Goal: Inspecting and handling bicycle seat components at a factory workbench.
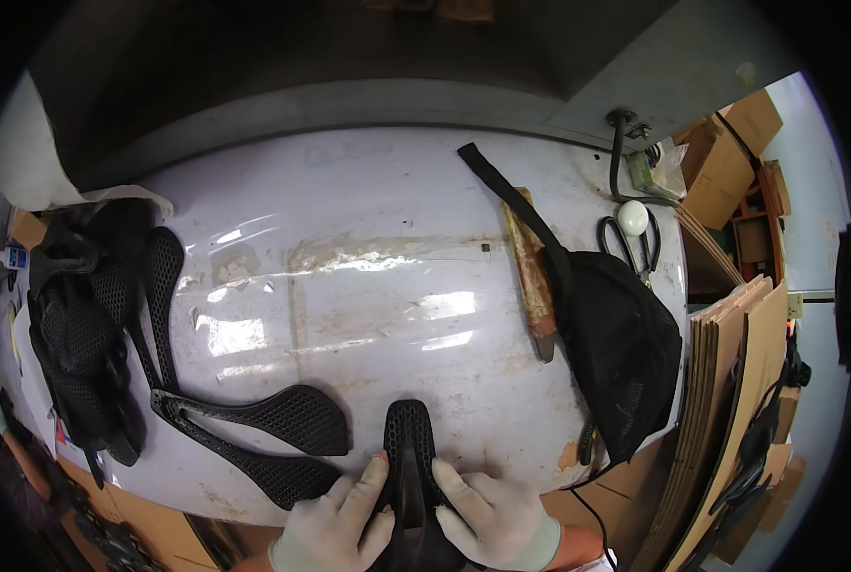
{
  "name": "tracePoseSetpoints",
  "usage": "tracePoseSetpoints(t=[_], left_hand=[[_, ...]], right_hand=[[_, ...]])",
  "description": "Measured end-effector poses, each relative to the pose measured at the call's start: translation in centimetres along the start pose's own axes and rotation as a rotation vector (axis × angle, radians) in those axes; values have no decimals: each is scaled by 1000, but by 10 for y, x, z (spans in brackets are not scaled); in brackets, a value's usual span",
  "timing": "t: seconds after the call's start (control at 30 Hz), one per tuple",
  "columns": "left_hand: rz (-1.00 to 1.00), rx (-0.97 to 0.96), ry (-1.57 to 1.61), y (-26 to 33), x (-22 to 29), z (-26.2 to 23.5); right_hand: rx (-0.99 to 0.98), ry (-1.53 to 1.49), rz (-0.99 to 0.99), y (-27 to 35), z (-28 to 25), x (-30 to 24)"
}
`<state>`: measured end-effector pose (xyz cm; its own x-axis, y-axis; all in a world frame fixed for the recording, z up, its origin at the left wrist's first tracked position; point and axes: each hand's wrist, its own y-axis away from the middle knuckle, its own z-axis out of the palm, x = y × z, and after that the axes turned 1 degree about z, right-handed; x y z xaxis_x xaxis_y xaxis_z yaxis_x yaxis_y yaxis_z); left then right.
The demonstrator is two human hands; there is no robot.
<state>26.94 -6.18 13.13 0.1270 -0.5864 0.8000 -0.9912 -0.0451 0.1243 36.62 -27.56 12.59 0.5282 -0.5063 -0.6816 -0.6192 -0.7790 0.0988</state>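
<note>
Pressing a black lattice saddle pad [410, 448] flat at the white table's [368, 191] near edge, I grasp it with both gloved hands, left hand [335, 524] and right hand [497, 520], fingers spread along its sides, and judge uneven pressure could slide it off.

Count of things on the counter [368, 191]

Two loose lattice pads [297, 415], one saddle [411, 448], one scissors [630, 243], one bag [626, 353]; the heap's [82, 334] count is unclear.

Brown cardboard boxes [730, 153] are stacked at the far right, beyond the table's corner. Flat brown cardboard sheets [730, 381] lean on edge along the right side. At the far left edge sits a small blue-and-white label [16, 257].
</note>
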Motion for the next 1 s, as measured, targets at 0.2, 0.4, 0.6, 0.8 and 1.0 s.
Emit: tracePoseSetpoints(t=[0.2, 0.4, 0.6, 0.8, 1.0], left_hand=[[71, 62, -119, 6, 1, 12], [63, 77, -234, 6, 1, 23], [-82, -14, -397, -11, 18, 16], [-7, 69, -328, -8, 1, 29], [66, 2, -413, -23, -5, 28]], right_hand=[[44, -61, -43, -1, 6, -5], [17, 64, -5, 0, 15, -12], [-19, 194, 49, -5, 20, -21], [-64, 408, 62, -8, 17, -21], [65, 360, -25, -4, 23, -11]])
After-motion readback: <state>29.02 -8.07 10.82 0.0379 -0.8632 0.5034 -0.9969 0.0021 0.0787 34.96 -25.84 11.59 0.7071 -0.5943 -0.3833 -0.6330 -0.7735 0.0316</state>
